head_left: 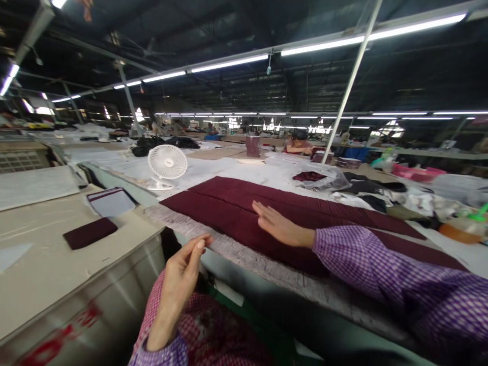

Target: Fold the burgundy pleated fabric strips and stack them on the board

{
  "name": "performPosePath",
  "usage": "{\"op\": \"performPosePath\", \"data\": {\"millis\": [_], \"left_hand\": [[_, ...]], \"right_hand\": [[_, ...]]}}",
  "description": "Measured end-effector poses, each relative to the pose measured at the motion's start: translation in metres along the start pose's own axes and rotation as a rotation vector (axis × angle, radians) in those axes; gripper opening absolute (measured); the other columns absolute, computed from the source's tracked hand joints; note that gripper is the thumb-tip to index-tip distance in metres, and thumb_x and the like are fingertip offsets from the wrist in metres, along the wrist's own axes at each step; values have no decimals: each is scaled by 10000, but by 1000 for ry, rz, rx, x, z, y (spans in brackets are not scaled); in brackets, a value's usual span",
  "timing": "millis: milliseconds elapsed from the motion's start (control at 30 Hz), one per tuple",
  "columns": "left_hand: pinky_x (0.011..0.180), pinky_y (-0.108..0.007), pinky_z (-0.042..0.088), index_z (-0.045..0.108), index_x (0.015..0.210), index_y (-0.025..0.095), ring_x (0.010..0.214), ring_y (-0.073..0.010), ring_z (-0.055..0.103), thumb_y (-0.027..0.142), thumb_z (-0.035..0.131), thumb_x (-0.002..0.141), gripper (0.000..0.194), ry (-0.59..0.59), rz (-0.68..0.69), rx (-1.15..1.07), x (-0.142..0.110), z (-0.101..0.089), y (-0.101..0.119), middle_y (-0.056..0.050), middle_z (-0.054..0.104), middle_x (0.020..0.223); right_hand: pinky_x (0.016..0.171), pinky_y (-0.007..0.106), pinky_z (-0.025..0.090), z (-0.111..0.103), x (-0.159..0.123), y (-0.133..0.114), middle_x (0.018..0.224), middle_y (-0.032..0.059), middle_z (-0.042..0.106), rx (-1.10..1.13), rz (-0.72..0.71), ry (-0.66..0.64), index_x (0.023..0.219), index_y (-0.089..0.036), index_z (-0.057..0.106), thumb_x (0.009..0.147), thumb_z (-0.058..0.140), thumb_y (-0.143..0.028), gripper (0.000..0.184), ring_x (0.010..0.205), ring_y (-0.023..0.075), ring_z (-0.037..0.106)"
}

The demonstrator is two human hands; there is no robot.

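Note:
Two long maroon fabric pieces [229, 219] lie flat side by side along the worktable [244, 254]. Above them my right hand [280, 226] is stretched out, palm down and fingers extended; whether it touches the cloth I cannot tell. My left hand [185, 272] is in front of the table's near edge, thumb and fingertips pinched together. Anything between those fingertips is too small to make out. Purple checked sleeves cover both forearms.
A white fan [168, 161] stands behind the fabric's left end. At left, a folded maroon piece [90, 233] lies on a beige-topped bin [125, 234]. A plastic bag [324, 175], dark cloths and a green-topped bottle [463, 229] are to the right. A person [299, 142] sits farther back.

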State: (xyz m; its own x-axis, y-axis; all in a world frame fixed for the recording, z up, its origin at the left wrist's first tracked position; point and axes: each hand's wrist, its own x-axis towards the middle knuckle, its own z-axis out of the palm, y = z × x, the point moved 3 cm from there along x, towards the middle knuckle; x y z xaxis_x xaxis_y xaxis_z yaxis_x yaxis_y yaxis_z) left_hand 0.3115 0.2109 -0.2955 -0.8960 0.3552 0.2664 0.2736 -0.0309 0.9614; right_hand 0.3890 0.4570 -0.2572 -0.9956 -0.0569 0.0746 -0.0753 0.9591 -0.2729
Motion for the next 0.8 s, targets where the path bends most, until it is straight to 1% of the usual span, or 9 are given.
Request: {"op": "performPosePath", "data": {"millis": [67,100,167,267,333,467,533,633,800], "left_hand": [[898,-363,459,680,984,237,907,-247,644,506,559,776,361,6,-4,-1,2,-2,-4,-45,733,951],[895,-364,462,678,987,234,904,-245,642,505,558,778,362,3,-3,-6,3,-3,-6,-46,732,951],[897,-364,465,674,992,225,901,-240,640,497,560,781,362,3,-2,-23,5,-6,-10,-51,730,953],[892,-366,474,669,1000,196,897,-234,643,488,578,774,380,32,-15,-68,8,-14,-17,-70,727,954],[885,-366,481,669,1004,180,907,-231,642,490,592,764,399,76,-23,-101,12,-25,-24,-81,725,954],[873,-364,497,667,1008,154,926,-232,644,507,606,742,446,195,-76,-130,19,-55,-46,-96,716,942],[844,-357,511,660,1004,145,920,-231,648,519,597,740,462,252,-105,-133,21,-71,-61,-102,713,936],[799,-350,524,651,982,131,892,-229,655,514,598,734,460,305,-145,-133,22,-88,-88,-110,709,921],[773,-385,536,656,927,121,816,-229,670,445,594,747,376,329,-229,-129,26,-100,-134,-106,713,853]], "right_hand": [[1164,449,61,6,-20,2,1536,70,127,-40,9,-40,1474,-152,157,944,206,-557,669,1412,224,71],[1165,447,55,8,-29,3,1535,73,136,-60,9,-59,1468,-152,189,938,247,-556,669,1411,227,78],[1169,429,62,11,-45,5,1536,69,122,-96,14,-87,1465,-152,202,939,276,-535,655,1412,216,76],[1164,448,101,5,-68,9,1534,101,114,-139,49,-116,1463,-115,193,947,275,-509,654,1409,230,83],[1155,480,128,-3,-85,11,1529,116,126,-161,66,-134,1460,-103,193,951,270,-500,651,1405,250,97],[1152,480,140,-13,-111,16,1533,86,113,-195,53,-188,1466,-137,155,958,271,-484,626,1404,244,100],[1152,474,132,-14,-116,18,1536,74,97,-211,49,-218,1467,-149,138,961,264,-478,617,1404,238,88],[1149,472,124,-12,-112,18,1535,73,99,-231,45,-257,1467,-154,150,959,259,-480,613,1403,239,83],[1142,481,127,-4,-81,6,1534,107,81,-274,17,-251,1464,-95,159,956,244,-482,644,1404,241,61]]}}
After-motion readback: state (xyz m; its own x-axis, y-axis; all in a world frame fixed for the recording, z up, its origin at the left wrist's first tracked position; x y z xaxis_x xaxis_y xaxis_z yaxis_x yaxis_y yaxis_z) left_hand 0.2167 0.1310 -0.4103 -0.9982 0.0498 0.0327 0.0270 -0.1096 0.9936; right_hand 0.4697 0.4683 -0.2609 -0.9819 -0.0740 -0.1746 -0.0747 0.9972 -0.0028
